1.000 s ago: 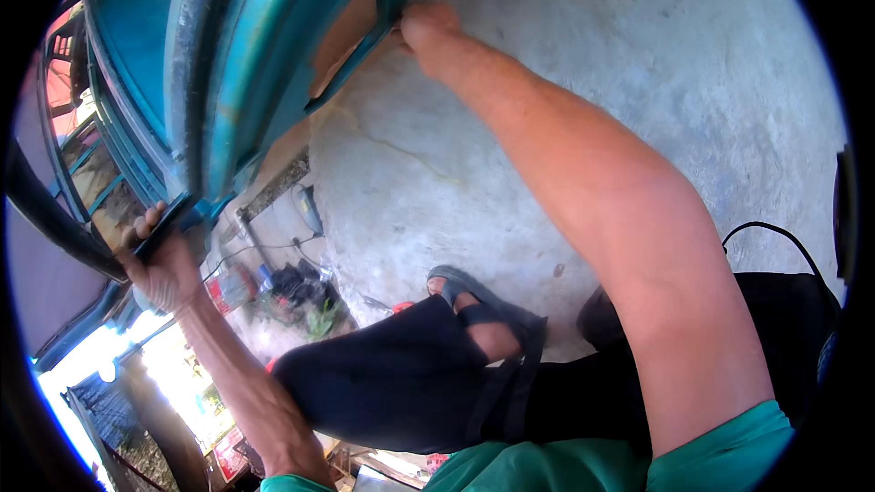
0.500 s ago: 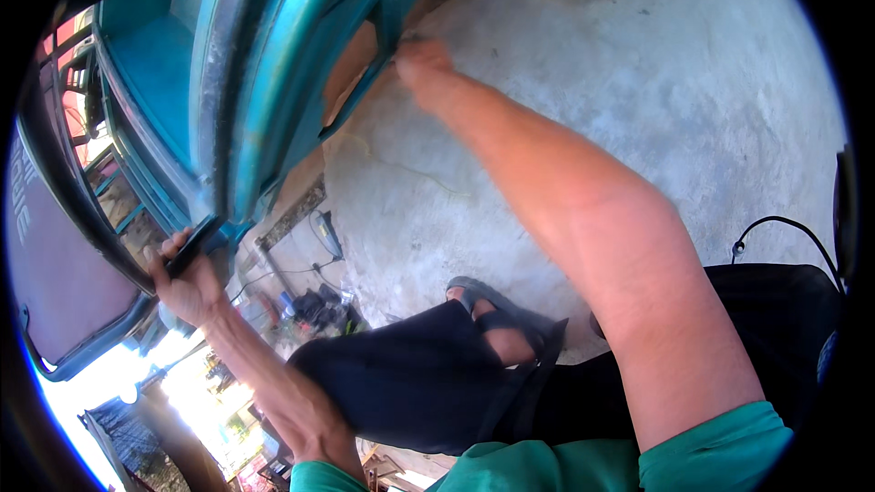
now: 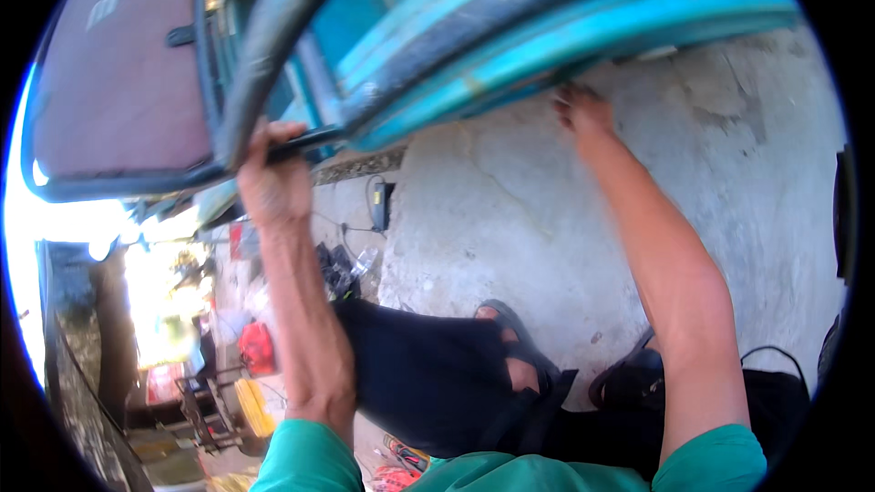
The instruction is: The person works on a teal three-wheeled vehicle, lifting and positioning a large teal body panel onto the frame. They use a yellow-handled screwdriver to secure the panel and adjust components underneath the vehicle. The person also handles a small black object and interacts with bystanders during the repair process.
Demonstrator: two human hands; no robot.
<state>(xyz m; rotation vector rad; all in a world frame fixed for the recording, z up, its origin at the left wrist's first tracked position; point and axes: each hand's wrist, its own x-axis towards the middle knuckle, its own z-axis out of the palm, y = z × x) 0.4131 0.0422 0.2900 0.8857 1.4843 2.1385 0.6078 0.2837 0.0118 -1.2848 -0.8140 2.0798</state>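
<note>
A teal metal vehicle body (image 3: 556, 32) leans over the upper part of the view, with a thick dark tubular frame (image 3: 278, 46) at its left. My left hand (image 3: 276, 187) is closed around a thin black bar (image 3: 314, 139) where it runs between the frame and the teal body. Just below the body's lower edge is my right hand (image 3: 588, 114), its fingers apart and somewhat blurred. Nothing shows between those fingers; whether the tips touch the underside cannot be made out. A maroon padded panel (image 3: 137, 82) is fixed within the tubular frame left of my left hand.
Grey concrete floor (image 3: 483, 219) lies under my sandalled feet (image 3: 519, 337). A small black device (image 3: 380, 207) with a cable sits beyond my left knee. At lower left are a red container (image 3: 257, 348), a yellow object (image 3: 255, 407) and assorted clutter. A black cable (image 3: 775, 353) curves at the right.
The teal body has swung from steep to nearly level across the view. My left hand keeps its hold on the bar. My right hand has left the teal edge it was gripping and shifted right.
</note>
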